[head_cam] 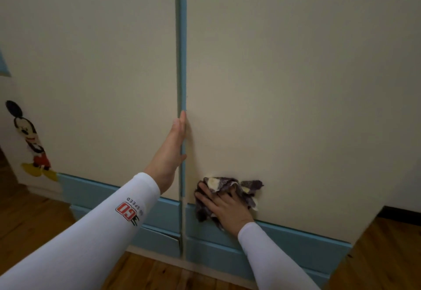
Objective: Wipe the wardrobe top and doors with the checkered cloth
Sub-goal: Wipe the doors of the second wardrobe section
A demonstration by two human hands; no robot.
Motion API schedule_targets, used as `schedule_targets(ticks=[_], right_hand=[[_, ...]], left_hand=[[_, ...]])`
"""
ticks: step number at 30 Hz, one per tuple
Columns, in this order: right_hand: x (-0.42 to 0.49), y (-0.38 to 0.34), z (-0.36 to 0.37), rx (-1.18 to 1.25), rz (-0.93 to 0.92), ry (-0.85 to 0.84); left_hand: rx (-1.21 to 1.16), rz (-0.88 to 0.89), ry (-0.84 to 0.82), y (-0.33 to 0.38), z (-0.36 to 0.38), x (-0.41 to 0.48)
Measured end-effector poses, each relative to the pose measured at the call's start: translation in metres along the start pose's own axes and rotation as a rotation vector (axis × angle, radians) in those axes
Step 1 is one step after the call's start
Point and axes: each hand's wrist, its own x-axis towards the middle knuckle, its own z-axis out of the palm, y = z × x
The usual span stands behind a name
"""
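Observation:
Two cream wardrobe doors fill the view, the left door (91,73) and the right door (296,85), split by a blue vertical strip (181,39). My left hand (172,151) lies edge-on along that strip, fingers straight and pointing up, thumb touching the strip. My right hand (224,205) presses the crumpled dark-and-cream checkered cloth (227,186) flat against the low left corner of the right door, fingers spread over it. Both arms wear white sleeves.
A blue plinth (284,251) runs under the doors, with a blue drawer front (159,239) low on the left. A cartoon mouse sticker (30,141) sits on the left side panel. Wooden floor (41,221) lies below and to both sides.

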Motion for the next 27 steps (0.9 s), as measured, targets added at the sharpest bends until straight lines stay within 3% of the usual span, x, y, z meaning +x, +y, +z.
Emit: schedule_targets(ticks=[4, 6, 10, 16, 19, 22, 27], right_hand=[[0.036, -0.01, 0.0, -0.128, -0.206, -0.009], [0.053, -0.009, -0.007, -0.201, -0.221, -0.083], [0.076, 0.005, -0.017, -0.171, -0.299, -0.029], [0.106, 0.042, -0.067, -0.076, -0.23, 0.17], [0.124, 0.064, -0.102, -0.035, -0.165, 0.371], [0.131, 0.078, -0.128, 0.007, -0.083, 0.501], [0.11, 0.083, -0.138, -0.058, 0.058, 0.43]], left_hand=[[-0.065, -0.004, 0.026, -0.01, 0.001, -0.004], [-0.056, 0.001, 0.053, -0.018, -0.001, -0.005], [-0.004, 0.044, 0.113, -0.028, -0.004, -0.008], [-0.052, 0.147, 0.189, -0.021, 0.009, -0.005], [0.019, 0.312, 0.237, -0.016, 0.017, -0.004], [0.125, 0.365, 0.287, -0.018, 0.021, -0.002], [0.172, 0.325, 0.326, -0.021, 0.03, -0.008]])
